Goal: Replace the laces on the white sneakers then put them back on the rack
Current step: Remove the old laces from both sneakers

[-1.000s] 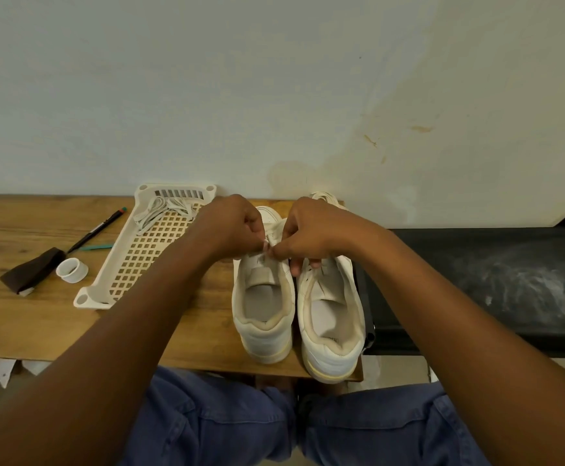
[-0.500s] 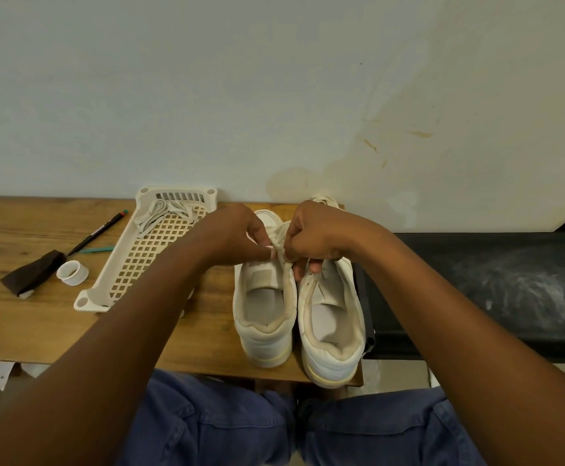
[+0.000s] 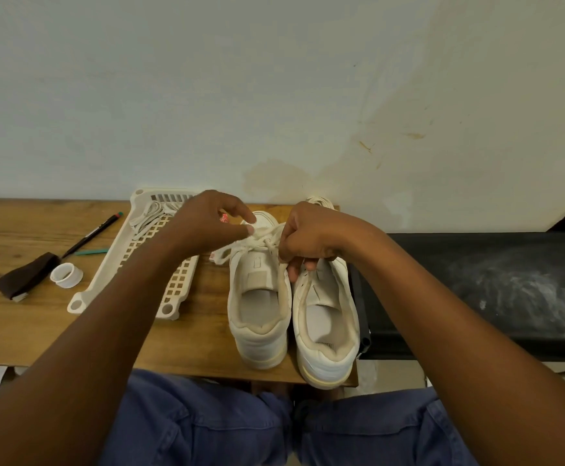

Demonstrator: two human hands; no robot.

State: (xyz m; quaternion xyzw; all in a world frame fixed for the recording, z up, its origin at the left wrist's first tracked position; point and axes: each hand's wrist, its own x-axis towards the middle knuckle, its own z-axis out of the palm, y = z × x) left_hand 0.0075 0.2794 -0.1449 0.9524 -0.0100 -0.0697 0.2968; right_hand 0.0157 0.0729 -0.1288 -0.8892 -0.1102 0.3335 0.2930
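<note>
From the head camera, two white sneakers stand side by side, heels toward the person, at the right end of a wooden table (image 3: pixel 22 331) against the wall. The left sneaker (image 3: pixel 260 307) carries a white lace (image 3: pixel 257 243) drawn across its tongue. The left hand (image 3: pixel 207 223) pinches one strand of that lace between thumb and forefinger, its other fingers lifted; the right hand (image 3: pixel 311 237) has its fingers curled round the other strand, low over the gap between the two shoes. The right sneaker (image 3: pixel 324 317) touches its partner, its toe hidden behind the right hand. Just left of the shoes lies a cream perforated plastic tray (image 3: pixel 119 264), holding a loose bundle of pale laces (image 3: pixel 153 213) at its far end. Farther left sit a small white ring (image 3: pixel 66 275), a dark brown cloth (image 3: pixel 25 275), and a black pen (image 3: pixel 92 235). A black bench (image 3: pixel 496 280) abuts the table on the right.
</note>
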